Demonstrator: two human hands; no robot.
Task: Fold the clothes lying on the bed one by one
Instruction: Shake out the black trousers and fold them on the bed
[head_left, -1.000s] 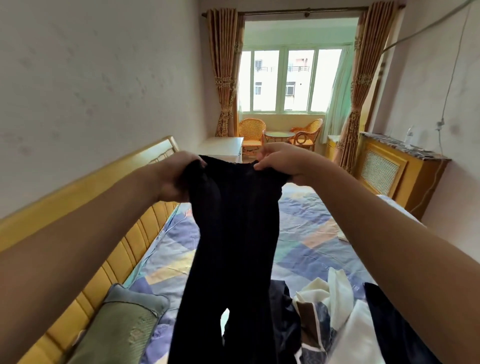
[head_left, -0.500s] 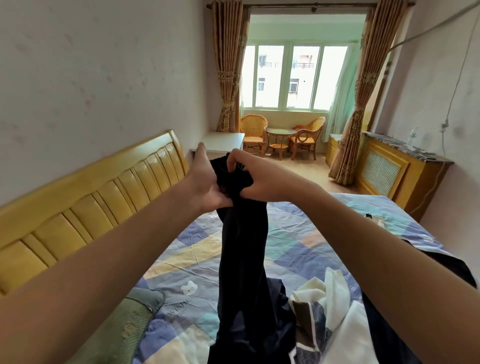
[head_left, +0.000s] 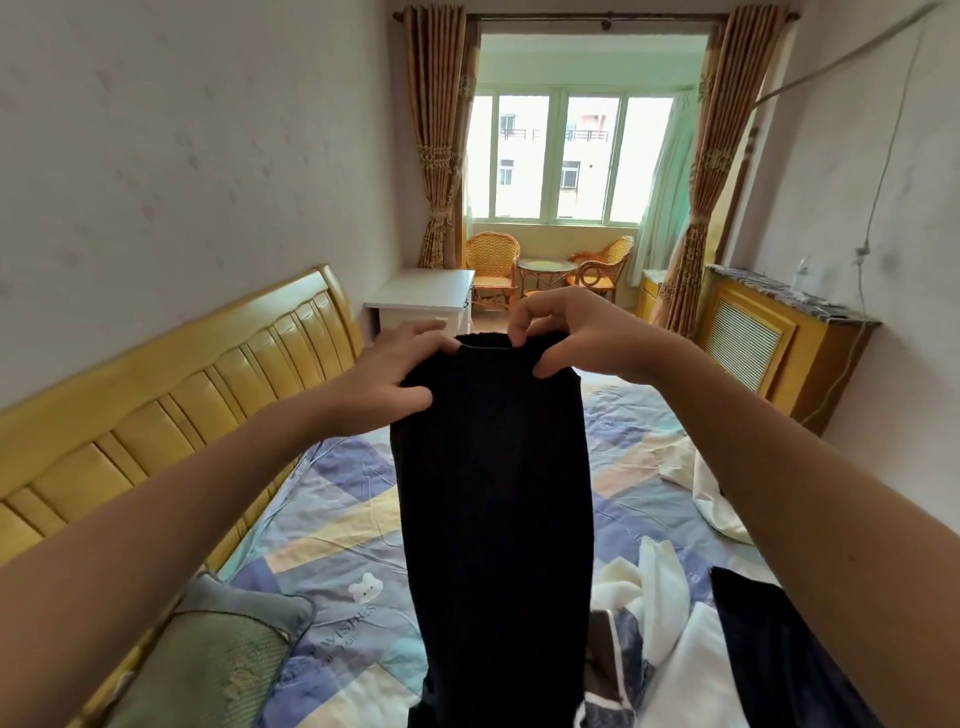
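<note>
Across the lower half, bed (head_left: 332, 525) with patchwork sheet, near end cut off by frame bottom. Yellow padded headboard (head_left: 171, 410) along left side, running out of frame at left. Held up over bed middle, long black garment (head_left: 493, 519), hanging straight down, lower end out of frame; type hard to tell, ribbed knit maybe. Hides much of sheet behind. Lower right, pile of clothes (head_left: 670, 623): white pieces, dark piece at the right edge, partly behind right forearm, shapes unclear. More white cloth (head_left: 711, 499) farther right on bed, half hidden by same arm. Green pillow (head_left: 218, 660) lower left, bottom cropped. Back of room: white nightstand (head_left: 421, 296), wicker chairs and small table by window, blurry. Left hand (head_left: 389, 374) grasping garment's top left corner, fingers spread on front, thumb underneath. Right hand (head_left: 571, 332) pinching top edge near middle, fingers curled over hem, thumb on front.
</note>
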